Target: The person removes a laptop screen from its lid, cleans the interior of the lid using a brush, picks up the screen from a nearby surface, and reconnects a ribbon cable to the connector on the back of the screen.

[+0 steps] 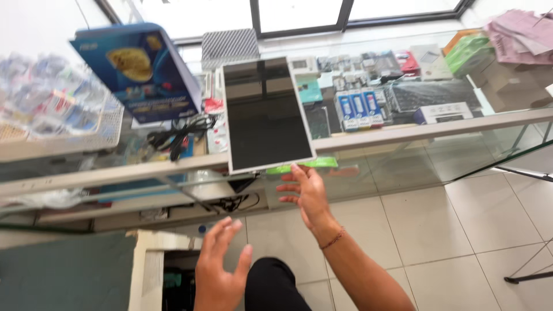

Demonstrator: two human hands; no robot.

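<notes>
A dark rectangular screen panel (266, 115) with a pale rim lies on top of the glass display counter (438, 128), its near edge jutting over the counter's front. My right hand (305, 193) is raised just below that near edge, fingers spread, fingertips almost touching the panel beside a green strip (305, 165). My left hand (222, 268) hovers lower and nearer to me, fingers apart, holding nothing.
A blue box (141, 69) leans on the counter at the left beside a white wire basket (57, 129) of small packets. Black cables (181, 135) lie by the panel. Small boxed goods (360, 109) fill the case. Pale floor tiles (461, 230) spread to the right.
</notes>
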